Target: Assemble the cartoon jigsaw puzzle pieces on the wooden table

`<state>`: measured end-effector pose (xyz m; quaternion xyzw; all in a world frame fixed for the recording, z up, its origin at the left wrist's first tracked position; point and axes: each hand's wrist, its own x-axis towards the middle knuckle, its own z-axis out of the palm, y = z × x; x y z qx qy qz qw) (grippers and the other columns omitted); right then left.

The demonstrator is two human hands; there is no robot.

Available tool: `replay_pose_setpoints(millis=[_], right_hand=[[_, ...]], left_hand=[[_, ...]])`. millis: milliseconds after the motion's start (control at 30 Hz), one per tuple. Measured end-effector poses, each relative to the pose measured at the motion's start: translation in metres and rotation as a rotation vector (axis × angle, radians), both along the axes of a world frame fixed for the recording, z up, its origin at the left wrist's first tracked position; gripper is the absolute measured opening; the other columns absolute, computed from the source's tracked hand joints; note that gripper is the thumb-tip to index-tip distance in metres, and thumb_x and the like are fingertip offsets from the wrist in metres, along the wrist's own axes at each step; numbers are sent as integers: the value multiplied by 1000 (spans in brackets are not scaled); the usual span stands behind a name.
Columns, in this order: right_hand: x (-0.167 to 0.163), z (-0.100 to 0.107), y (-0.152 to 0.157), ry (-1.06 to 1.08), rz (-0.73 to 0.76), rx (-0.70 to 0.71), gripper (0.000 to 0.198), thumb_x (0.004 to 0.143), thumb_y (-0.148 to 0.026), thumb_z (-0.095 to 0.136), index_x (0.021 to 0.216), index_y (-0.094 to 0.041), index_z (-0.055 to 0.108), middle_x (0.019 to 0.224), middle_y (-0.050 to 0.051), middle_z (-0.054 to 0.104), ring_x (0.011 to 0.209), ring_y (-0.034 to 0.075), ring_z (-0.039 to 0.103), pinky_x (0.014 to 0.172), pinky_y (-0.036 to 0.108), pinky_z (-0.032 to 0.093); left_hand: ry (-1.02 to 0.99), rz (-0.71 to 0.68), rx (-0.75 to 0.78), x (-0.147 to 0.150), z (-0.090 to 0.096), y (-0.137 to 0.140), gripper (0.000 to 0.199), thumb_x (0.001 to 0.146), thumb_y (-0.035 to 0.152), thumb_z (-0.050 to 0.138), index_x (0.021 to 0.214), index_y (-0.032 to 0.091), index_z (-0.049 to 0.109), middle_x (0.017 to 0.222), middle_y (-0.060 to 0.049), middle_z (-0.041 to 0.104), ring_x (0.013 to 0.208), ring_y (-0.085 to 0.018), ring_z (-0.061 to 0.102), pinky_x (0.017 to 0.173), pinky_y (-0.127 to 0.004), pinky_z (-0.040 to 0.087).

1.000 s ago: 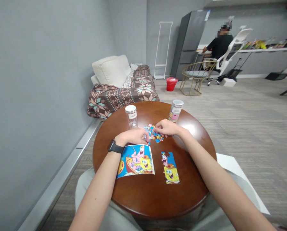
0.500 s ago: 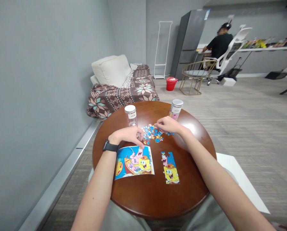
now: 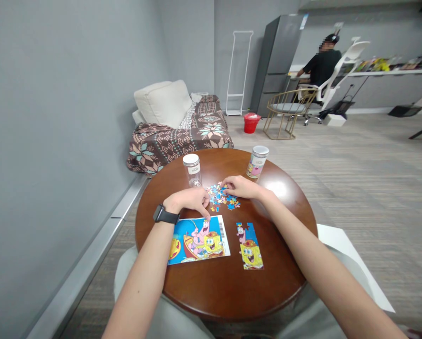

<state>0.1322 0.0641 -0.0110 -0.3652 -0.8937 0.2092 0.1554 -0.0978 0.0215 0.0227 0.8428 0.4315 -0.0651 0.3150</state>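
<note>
Loose jigsaw puzzle pieces [image 3: 228, 197], mostly blue with some pink and yellow, lie heaped on the round brown table [image 3: 211, 292]. My right hand [image 3: 241, 186] reaches into the heap from the right, fingers bent together at its far edge; what they hold, if anything, is hidden. At the heap's left side rests my left hand [image 3: 193, 200], fingers loosely curled and thumb apart, its tip by the top edge of a printed cartoon picture sheet [image 3: 200, 240]. Right of that sheet lies a joined puzzle section [image 3: 250, 252] showing a yellow and a pink character.
Behind my left hand stands a clear jar with a white lid [image 3: 193, 172]. A second jar with a cartoon label [image 3: 256, 162] is at the back right. Beyond are a covered sofa [image 3: 182, 136], a red bin [image 3: 251, 123], a gold chair [image 3: 288, 110] and a seated person [image 3: 324, 66].
My right hand has moved left over the heap, uncovering pieces and more of the labelled jar. The picture sheet has shifted slightly and lies flatter. My left hand has barely moved.
</note>
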Motion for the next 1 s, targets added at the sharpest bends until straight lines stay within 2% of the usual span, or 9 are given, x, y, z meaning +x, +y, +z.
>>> replay_pose_setpoints(millis=[167, 367, 567, 800, 1000], right_hand=[[1, -1, 1, 56, -17, -13, 23, 75, -33, 71, 87, -15, 62, 70, -1, 56, 61, 11, 48, 59, 22, 37], [2, 0, 1, 104, -8, 40, 11, 75, -20, 65, 76, -16, 55, 71, -1, 55, 62, 10, 48, 60, 22, 37], [4, 3, 1, 149, -43, 70, 5, 76, -15, 61, 80, -16, 59, 71, 0, 60, 64, 11, 53, 63, 22, 39], [3, 5, 0, 222, -61, 65, 26, 76, -9, 54, 100, -15, 60, 83, 2, 69, 65, 10, 57, 66, 22, 42], [3, 3, 1, 213, -46, 104, 26, 72, -8, 57, 97, -15, 62, 85, 3, 67, 71, 12, 58, 68, 23, 44]], left_hand=[[-19, 1, 5, -1, -3, 2, 50, 49, 55, 81, 57, 18, 50, 51, 6, 47, 49, -8, 39, 48, -26, 23], [-19, -6, 15, -1, -6, 3, 52, 48, 58, 81, 58, 18, 48, 53, 6, 48, 50, -8, 38, 49, -26, 22], [-4, -4, 23, 0, -5, 3, 52, 48, 58, 81, 61, 19, 50, 55, 6, 50, 51, -9, 39, 50, -27, 23], [-2, -8, 22, -1, -6, 4, 52, 49, 58, 80, 62, 19, 50, 57, 6, 51, 51, -9, 40, 50, -26, 24], [3, 5, 9, 1, -3, 2, 52, 49, 58, 80, 61, 19, 49, 55, 6, 49, 51, -9, 40, 49, -25, 23]])
